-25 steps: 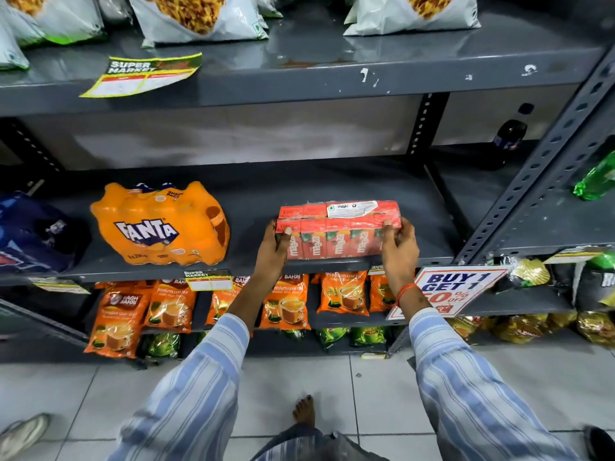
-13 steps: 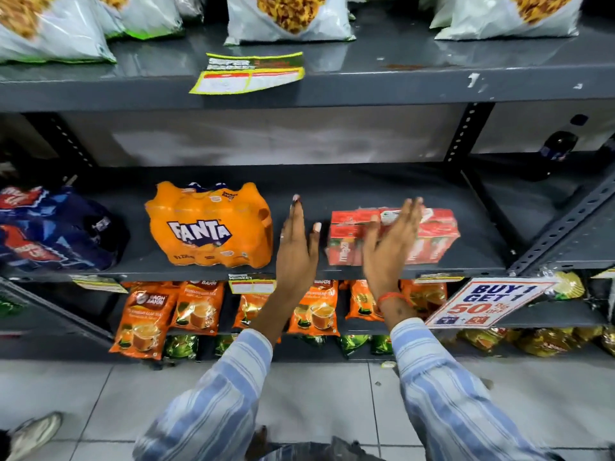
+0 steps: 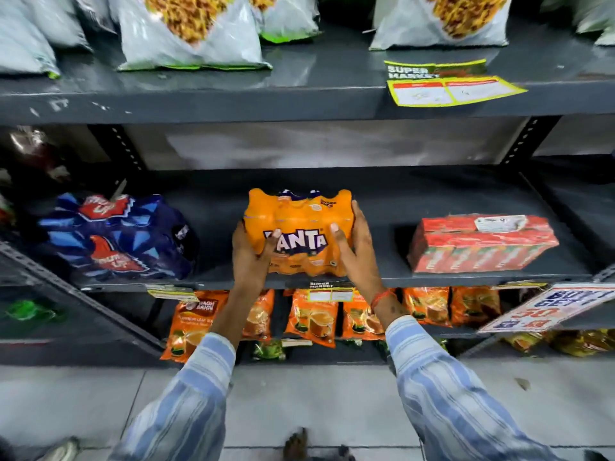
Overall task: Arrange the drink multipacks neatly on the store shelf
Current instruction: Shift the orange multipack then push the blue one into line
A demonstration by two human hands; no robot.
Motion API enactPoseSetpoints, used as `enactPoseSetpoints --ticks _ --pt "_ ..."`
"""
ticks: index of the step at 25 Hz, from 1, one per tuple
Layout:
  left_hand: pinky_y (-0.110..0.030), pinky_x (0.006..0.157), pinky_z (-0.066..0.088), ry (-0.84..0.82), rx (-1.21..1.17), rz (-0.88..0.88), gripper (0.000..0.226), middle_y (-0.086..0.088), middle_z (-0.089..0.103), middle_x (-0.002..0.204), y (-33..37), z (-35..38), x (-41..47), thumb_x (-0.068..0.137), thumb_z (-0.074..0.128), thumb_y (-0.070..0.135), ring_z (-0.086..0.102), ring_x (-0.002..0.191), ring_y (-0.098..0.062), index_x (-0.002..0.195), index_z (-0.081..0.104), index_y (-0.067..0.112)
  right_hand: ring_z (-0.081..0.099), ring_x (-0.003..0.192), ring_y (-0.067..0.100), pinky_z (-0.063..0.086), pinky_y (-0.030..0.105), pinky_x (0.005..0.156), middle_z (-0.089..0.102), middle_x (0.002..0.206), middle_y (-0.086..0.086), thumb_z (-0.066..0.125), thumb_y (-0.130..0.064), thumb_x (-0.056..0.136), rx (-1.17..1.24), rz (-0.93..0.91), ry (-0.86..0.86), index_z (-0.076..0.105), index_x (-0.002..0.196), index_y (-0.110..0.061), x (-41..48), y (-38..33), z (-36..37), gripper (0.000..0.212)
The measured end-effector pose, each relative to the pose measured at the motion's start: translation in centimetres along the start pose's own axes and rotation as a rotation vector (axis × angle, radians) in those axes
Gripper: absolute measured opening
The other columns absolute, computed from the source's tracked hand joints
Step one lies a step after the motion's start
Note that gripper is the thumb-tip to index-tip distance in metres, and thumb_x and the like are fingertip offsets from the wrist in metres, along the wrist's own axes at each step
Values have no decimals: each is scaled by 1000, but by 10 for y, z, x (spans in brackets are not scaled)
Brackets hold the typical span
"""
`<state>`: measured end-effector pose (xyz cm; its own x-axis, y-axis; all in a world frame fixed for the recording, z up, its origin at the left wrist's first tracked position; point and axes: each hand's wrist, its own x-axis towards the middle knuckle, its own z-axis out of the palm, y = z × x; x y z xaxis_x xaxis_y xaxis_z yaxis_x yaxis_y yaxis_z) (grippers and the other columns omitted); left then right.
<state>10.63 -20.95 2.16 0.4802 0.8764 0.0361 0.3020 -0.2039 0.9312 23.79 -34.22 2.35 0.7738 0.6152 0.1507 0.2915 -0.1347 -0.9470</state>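
An orange Fanta multipack (image 3: pixel 299 224) stands on the middle grey shelf (image 3: pixel 382 194), near its front edge. My left hand (image 3: pixel 248 252) grips its left side and my right hand (image 3: pixel 354 247) grips its right side, thumbs across the front label. To the right lies a red juice-carton multipack (image 3: pixel 479 244), flat on the same shelf and apart from my hands. On the left end sits a dark blue Thums Up multipack (image 3: pixel 113 237).
White snack bags (image 3: pixel 186 28) fill the top shelf. Orange tea packets (image 3: pixel 312 316) hang below the middle shelf. A "Buy 1 Get 1" sign (image 3: pixel 552 309) juts out at the lower right. A bare foot (image 3: pixel 294 444) shows on the tiled floor.
My hands let go of the red carton pack, moved left and took hold of the Fanta pack. The view has swung left, bringing the blue pack fully into sight.
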Motion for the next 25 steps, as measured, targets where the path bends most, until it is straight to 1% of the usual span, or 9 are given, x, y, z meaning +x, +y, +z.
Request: enactPoseSetpoints --ticks 4,9,12,14,16,19,21,23,25 --pt "-55 100 48 24 52 -12 91 -10 42 145 -4 8 -2 70 54 74 49 129 -31 141 25 24 23 144 20 25 50 118 26 157 2 45 -40 97 -18 45 31 16 150 -28 -1 2 -1 62" --pt "-56 100 47 2 54 32 83 -13 37 148 5 19 -9 80 57 56 46 131 -32 144 21 17 24 144 22 28 53 117 28 156 5 42 -49 94 -21 31 61 15 150 -29 -2 10 -10 66" --pt "-56 111 36 22 85 48 89 -13 21 158 5 16 -16 83 51 58 29 143 -32 148 7 17 14 148 22 20 51 120 20 160 7 31 -68 86 -119 -33 199 14 151 -21 -6 5 -4 82" --pt "-53 119 20 110 152 147 89 -12 11 161 6 7 -24 86 45 57 14 148 -27 149 -2 14 10 150 22 15 50 122 18 161 10 27 -58 93 -207 -153 337 17 150 -12 -9 -11 13 74" --pt "-47 122 13 220 202 251 85 -11 8 161 10 -14 -28 89 44 52 9 148 -20 149 -2 14 11 149 24 15 49 122 21 159 13 32 -40 99 -224 -282 382 24 148 -7 -17 -31 40 60" --pt "-40 122 11 334 229 280 82 -12 11 161 4 -66 -14 89 42 53 10 148 -20 149 4 12 14 149 23 17 47 122 25 157 14 37 -24 97 -146 -463 228 28 145 -5 -32 -59 102 53" --pt "-36 121 8 394 245 256 83 -15 14 160 -11 -104 -2 89 38 57 12 148 -25 148 9 6 17 148 22 16 40 123 28 156 13 37 -21 97 -120 -502 107 30 145 -5 -35 -71 147 51" --pt "-33 120 3 453 281 213 85 -18 14 159 -28 -143 10 89 44 54 12 148 -29 147 10 2 19 147 18 14 28 122 29 156 11 38 -21 98 -103 -460 6 31 145 -5 -30 -77 189 51" --pt "-42 122 7 490 264 133 91 -20 13 158 -52 -189 31 86 57 48 11 148 -32 147 10 0 18 147 14 12 22 121 26 158 8 41 -25 99 -82 -350 -137 27 147 -8 -25 -83 232 53"
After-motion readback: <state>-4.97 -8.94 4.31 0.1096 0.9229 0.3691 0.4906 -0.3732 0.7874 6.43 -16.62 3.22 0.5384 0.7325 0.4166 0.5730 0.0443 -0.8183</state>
